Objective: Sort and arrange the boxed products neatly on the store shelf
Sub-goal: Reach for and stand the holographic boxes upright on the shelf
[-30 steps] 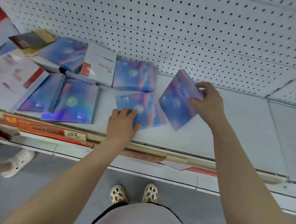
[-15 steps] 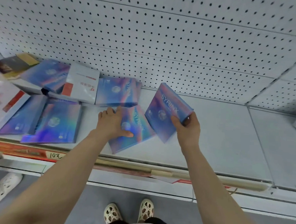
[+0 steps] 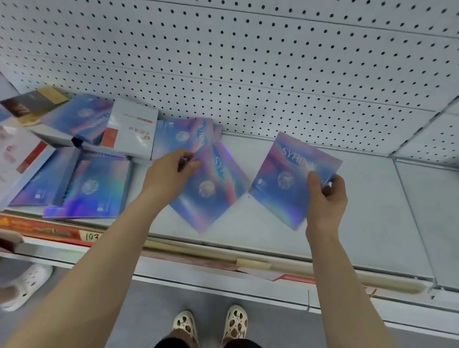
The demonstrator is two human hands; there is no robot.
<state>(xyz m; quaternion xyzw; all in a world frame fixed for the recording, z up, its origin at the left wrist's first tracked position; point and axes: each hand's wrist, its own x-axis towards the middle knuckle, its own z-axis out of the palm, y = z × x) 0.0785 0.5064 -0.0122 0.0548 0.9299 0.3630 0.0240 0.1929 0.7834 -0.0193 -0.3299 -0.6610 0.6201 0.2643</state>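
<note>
Going from the left of the white shelf [image 3: 369, 210]: a messy pile of holographic boxes [image 3: 91, 186] with a white box [image 3: 131, 129] on top near the pegboard [image 3: 257, 67]. Next, the left hand [image 3: 168, 175] is pinching the top corner of a tilted holographic box [image 3: 210, 194] lying on the shelf. Right of that, the right hand [image 3: 327, 199] grips a SYRINX box [image 3: 285, 177] by its right edge.

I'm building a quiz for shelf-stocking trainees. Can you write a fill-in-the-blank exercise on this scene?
1. The right hand holds an iridescent blue box printed with the word ____.
2. The left hand grips a second iridescent blue box at its ____ corner.
3. The wall panel behind the grey metal shelf is covered in small ____.

Missing words: SYRINX; upper-left; holes
</note>
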